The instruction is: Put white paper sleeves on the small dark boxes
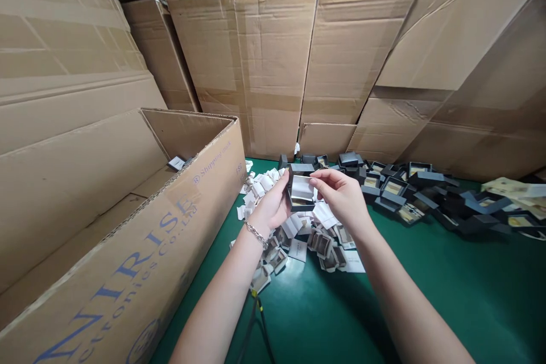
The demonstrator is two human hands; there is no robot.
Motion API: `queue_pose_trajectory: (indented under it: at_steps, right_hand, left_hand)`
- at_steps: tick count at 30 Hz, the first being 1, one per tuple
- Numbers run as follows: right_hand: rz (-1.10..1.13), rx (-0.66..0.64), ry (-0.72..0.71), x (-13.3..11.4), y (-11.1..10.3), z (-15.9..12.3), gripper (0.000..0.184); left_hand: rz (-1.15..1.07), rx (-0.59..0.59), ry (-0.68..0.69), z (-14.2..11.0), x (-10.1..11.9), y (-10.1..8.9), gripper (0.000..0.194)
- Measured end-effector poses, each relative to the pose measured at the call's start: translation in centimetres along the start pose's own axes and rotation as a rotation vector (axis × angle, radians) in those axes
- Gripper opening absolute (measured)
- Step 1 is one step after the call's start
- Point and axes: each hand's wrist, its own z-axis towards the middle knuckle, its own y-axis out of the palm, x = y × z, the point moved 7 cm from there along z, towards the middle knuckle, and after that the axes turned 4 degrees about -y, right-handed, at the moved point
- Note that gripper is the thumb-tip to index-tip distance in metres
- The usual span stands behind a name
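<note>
My left hand [273,203] grips a small, open, black rectangular box [302,208]; my right [343,196] pinches a thin white insert [302,188] at its opening. Folded white card pieces [259,186] heap around and below my hands; more open black boxes [430,179] lie rightward, a large brown cardboard carton [191,213] leftward.
</note>
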Motion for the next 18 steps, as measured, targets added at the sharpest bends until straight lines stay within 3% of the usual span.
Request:
queue_pose_trajectory:
  at_steps: [6, 18]
  right_hand:
    - [-0.379, 0.018, -0.221, -0.6, 0.4, -0.3, 0.015]
    - [-0.514, 0.042, -0.430, -0.9, 0.3, -0.5, 0.012]
  left_hand:
    - [-0.002, 0.048, -0.011, -0.2, 0.0, -0.3, 0.040]
    - [0.090, 0.081, -0.082, -0.8, -0.4, 0.1, 0.042]
